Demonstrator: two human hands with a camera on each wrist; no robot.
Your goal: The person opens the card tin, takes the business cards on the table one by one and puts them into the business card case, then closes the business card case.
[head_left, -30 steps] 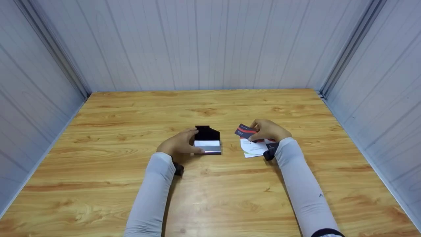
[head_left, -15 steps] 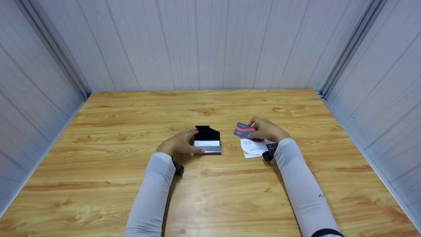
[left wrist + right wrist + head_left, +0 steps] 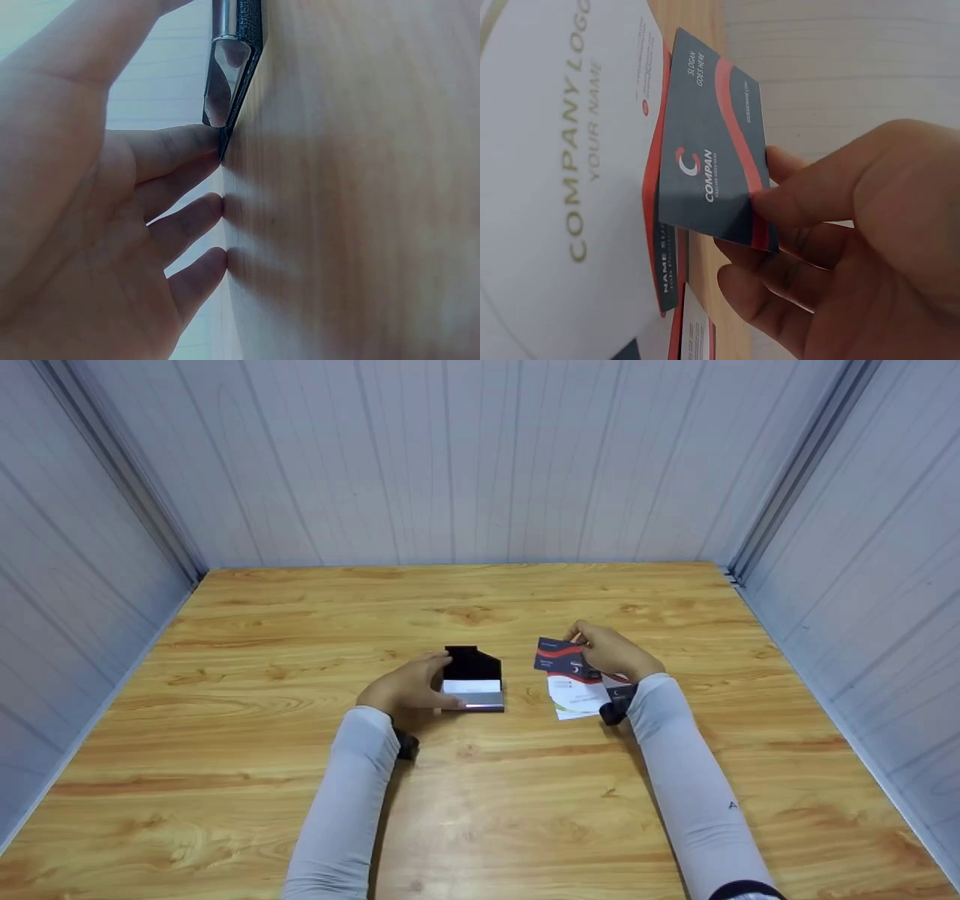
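Observation:
My right hand (image 3: 611, 651) pinches a dark business card (image 3: 709, 150) with a red wavy stripe between thumb and fingers, above several other cards. Beneath it is a white card (image 3: 577, 690), whose "COMPANY LOGO" print fills the left of the right wrist view. To the left, a business card case (image 3: 472, 700) lies with its black lid (image 3: 471, 664) raised and a pale card or panel inside. My left hand (image 3: 409, 682) holds the case at its left side, thumb at the front and index finger at the lid edge. In the left wrist view the other fingertips (image 3: 217, 259) touch the table.
The wood-grain table (image 3: 465, 810) carries both the case and the cards. Pale panelled walls (image 3: 480, 465) enclose it at the back and on both sides. Another dark card (image 3: 619, 687) lies partly under the right wrist.
The right hand has moved slightly away from me and lifted the dark card, which has turned and now shows more of its face. The left hand and case have stayed put.

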